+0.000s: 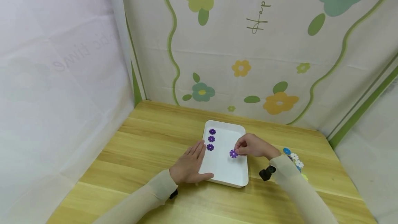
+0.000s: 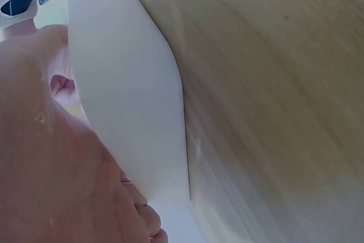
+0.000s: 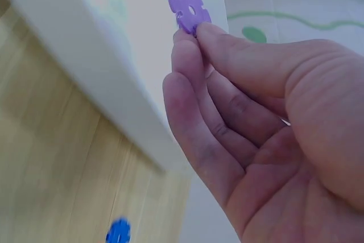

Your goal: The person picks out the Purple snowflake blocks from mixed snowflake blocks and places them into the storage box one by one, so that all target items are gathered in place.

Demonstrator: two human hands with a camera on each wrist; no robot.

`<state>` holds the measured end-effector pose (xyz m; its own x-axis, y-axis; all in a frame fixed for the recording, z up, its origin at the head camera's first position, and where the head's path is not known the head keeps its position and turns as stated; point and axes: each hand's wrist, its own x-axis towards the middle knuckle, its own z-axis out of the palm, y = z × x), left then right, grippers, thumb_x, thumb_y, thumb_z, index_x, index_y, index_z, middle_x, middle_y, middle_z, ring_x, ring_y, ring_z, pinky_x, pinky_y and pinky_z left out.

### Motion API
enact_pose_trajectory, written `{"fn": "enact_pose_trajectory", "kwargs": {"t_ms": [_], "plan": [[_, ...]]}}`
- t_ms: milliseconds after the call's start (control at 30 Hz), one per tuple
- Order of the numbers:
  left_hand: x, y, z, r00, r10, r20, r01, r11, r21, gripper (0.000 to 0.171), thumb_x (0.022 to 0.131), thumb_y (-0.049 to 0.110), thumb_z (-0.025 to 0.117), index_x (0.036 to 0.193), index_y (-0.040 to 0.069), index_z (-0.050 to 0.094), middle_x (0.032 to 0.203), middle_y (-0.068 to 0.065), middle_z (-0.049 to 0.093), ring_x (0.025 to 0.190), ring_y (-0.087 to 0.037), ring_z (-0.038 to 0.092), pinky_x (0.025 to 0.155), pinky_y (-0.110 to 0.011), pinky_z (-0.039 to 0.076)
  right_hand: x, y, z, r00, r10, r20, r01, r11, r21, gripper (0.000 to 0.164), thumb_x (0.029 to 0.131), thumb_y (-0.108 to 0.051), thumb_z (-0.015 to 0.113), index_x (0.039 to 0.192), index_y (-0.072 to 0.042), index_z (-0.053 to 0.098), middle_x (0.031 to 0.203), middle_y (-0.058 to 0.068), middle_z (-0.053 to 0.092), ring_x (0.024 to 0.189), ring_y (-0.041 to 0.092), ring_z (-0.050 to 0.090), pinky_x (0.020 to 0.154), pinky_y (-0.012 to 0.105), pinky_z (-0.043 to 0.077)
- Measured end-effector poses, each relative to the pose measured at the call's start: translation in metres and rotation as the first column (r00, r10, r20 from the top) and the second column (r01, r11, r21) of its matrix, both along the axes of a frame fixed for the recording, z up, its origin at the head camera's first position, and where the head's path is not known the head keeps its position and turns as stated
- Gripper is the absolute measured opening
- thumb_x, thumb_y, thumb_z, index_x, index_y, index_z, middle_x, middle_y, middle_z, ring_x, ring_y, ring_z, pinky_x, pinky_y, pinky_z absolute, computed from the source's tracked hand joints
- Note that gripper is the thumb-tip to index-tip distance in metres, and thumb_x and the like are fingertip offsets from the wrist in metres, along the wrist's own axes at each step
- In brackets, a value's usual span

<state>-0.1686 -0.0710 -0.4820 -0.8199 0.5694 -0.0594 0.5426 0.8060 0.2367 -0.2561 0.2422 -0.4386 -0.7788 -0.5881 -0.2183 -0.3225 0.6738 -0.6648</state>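
Cream sleeves (image 1: 136, 194) come in from the near edge of the worktop (image 1: 149, 134), soft cloth ending in cuffs, with a small black device (image 1: 267, 173) at the right wrist. Between them lies a shallow white tray (image 1: 225, 172), smooth, with rounded corners and a low wall. Of the two hands, the left hand (image 1: 189, 165) lies along the tray's left edge with fingers stretched out and thumb spread wide towards the near left corner, apparently steadying it. The right hand (image 1: 255, 146) is narrowed to a pinch, thumb and forefinger holding a purple piece (image 1: 233, 154) by its rim over the tray, close to the right edge. Three purple pieces (image 1: 211, 139) stand in a line down the left side from the far left corner, spaced apart. The step in hand looks like bringing a fourth to them; setting it down calls for a level, light touch and a tidy gap from its neighbours. These pieces are thin, round discs, plastic by the look, with notches cut like petals and a hole in the centre. Beyond the tray's right edge, loose pieces (image 1: 293, 156) in blue, white and yellow lie on the pale, streaked wood grain, partly hidden by the right sleeve.
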Motion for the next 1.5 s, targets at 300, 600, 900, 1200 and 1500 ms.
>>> {"fn": "enact_pose_trajectory", "kwargs": {"t_ms": [300,600,900,1200,1500], "plan": [[-0.001,0.0,-0.001,1.0,0.009,-0.017,-0.009,0.999,-0.034,0.111,0.097,0.079,0.047,0.167,-0.002,0.02,0.178,-0.019,0.011,0.166,-0.033,0.016,0.133,-0.048,0.027,-0.005,-0.054,-0.005,0.999,0.028,0.018,-0.028,1.0,0.005,0.009,0.099,-0.01,0.074,0.093,-0.008,0.08,0.084,0.006,0.078,0.07,0.012,0.066,0.067,0.025,0.058],[0.001,0.001,-0.001,1.0,0.002,-0.022,-0.003,0.999,-0.054,0.11,0.097,0.08,0.044,0.167,-0.001,0.019,0.178,-0.019,0.009,0.166,-0.033,0.015,0.133,-0.048,0.026,-0.015,-0.081,-0.027,1.0,0.005,0.024,-0.005,1.0,-0.003,0.008,0.098,-0.011,0.076,0.091,-0.012,0.081,0.08,-0.003,0.077,0.07,0.008,0.066,0.066,0.023,0.057],[0.006,0.001,0.004,1.0,-0.007,-0.018,0.006,1.0,-0.026,0.109,0.097,0.076,0.049,0.166,-0.004,0.022,0.177,-0.021,0.013,0.165,-0.034,0.018,0.131,-0.051,0.029,-0.012,-0.083,-0.049,0.995,-0.043,0.095,0.051,0.995,-0.084,0.009,0.098,-0.014,0.076,0.093,-0.01,0.082,0.084,0.001,0.08,0.072,0.01,0.069,0.069,0.023,0.059],[0.005,0.002,0.003,1.0,0.001,-0.003,-0.001,0.999,-0.034,0.108,0.098,0.076,0.048,0.167,-0.003,0.019,0.178,-0.02,0.01,0.166,-0.034,0.015,0.133,-0.05,0.026,-0.009,-0.083,-0.05,0.995,-0.069,0.074,0.074,0.995,-0.064,0.009,0.097,-0.016,0.077,0.09,-0.012,0.083,0.081,0.0,0.079,0.071,0.011,0.07,0.069,0.025,0.06],[0.003,0.002,0.005,1.0,-0.007,-0.021,0.006,0.999,-0.038,0.107,0.099,0.073,0.051,0.165,-0.005,0.022,0.177,-0.022,0.013,0.165,-0.036,0.019,0.131,-0.052,0.029,-0.003,-0.075,-0.032,0.994,-0.107,-0.009,0.107,0.994,0.013,0.006,0.094,-0.019,0.081,0.09,-0.016,0.083,0.081,-0.003,0.078,0.07,0.01,0.067,0.069,0.024,0.058]]}}
